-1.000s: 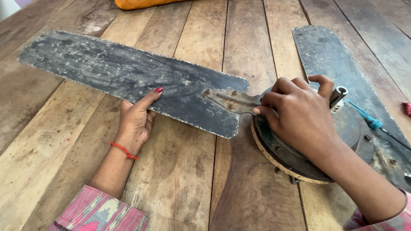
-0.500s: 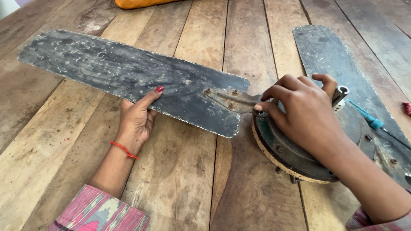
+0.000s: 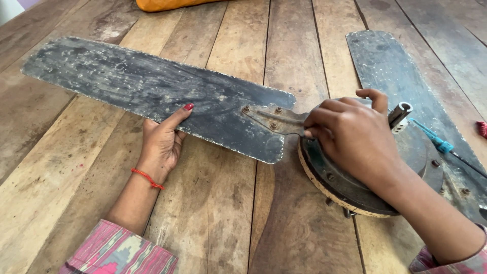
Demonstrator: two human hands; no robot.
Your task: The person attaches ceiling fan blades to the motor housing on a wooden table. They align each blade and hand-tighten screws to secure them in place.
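Note:
A dusty dark fan blade lies across the wooden table, joined by a rusty metal bracket to a round fan motor. My left hand grips the blade's near edge, thumb on top and fingers underneath. My right hand rests over the motor, its fingertips pinched at the bracket's inner end where it meets the housing. Anything small between those fingertips is hidden. The motor's short shaft sticks up just behind my right hand.
A second dark blade runs from the motor toward the far right. On it, right of the motor, lies a blue-handled screwdriver. An orange object sits at the far edge and a small red thing at the right edge.
My right hand's fingers have shifted slightly at the bracket's inner end. My left hand and the blade have stayed in place.

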